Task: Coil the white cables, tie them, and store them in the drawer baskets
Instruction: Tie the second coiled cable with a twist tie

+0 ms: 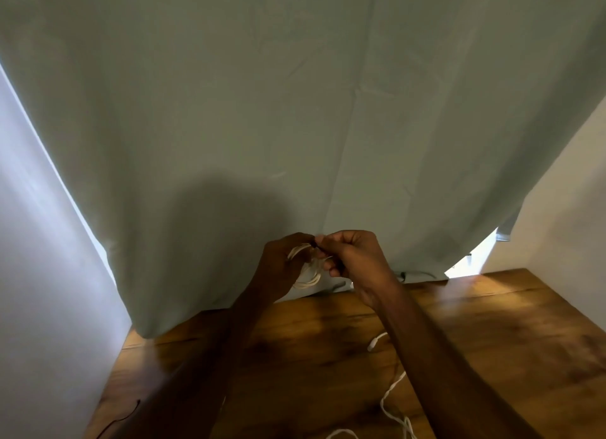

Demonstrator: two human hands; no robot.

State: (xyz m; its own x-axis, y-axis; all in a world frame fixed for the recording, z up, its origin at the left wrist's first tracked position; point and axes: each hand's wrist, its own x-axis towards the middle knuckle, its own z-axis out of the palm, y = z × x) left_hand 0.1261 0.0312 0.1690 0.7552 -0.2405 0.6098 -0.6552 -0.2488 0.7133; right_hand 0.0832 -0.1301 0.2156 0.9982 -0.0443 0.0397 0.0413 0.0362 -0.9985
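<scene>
Your left hand (278, 268) is gripping the coil (308, 274) — your right hand (354, 261) is pinching a dark tie (315, 243) at its top. Another cable (390, 392) is lying loose on the surface (492, 340).

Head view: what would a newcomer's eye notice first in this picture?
First, the two hands raised at center: the left hand holds a coiled white cable while the right hand pinches a dark tie at its top. Behind hangs a large pale curtain; below, another white cable lies loose on the wooden table.
</scene>
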